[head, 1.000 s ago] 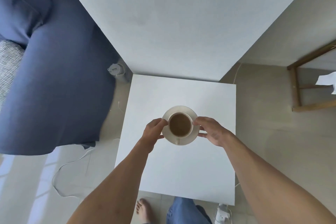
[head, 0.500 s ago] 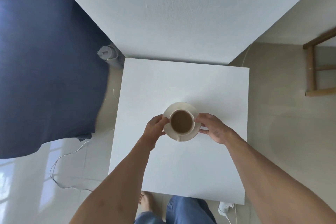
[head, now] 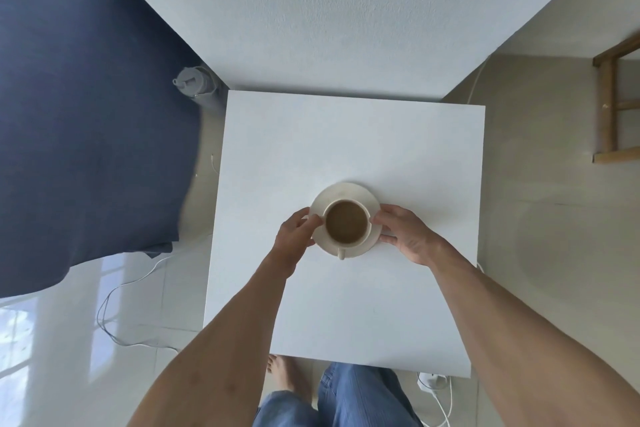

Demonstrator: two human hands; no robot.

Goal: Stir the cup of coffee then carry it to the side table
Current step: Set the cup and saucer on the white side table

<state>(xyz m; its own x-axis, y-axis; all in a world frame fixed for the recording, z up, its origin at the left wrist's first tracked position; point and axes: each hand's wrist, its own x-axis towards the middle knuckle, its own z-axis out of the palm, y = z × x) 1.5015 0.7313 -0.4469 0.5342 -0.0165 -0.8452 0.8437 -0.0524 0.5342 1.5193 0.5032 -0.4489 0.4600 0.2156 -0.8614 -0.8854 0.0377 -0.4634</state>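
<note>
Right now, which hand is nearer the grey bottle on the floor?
Left. The left hand is on the grey bottle's side of the cream saucer; the right hand, opposite.

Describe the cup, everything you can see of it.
The cup is small, round and cream, ceramic by its look, with a stubby handle pointing toward the bottom of the view. It stands upright, nearly full of light brown coffee, in the middle of a matching saucer over the white table. The left hand and right hand pinch the saucer's rim on either side. Their fingertips come close to the cup's wall, but contact cannot be told. No spoon is in it.
</note>
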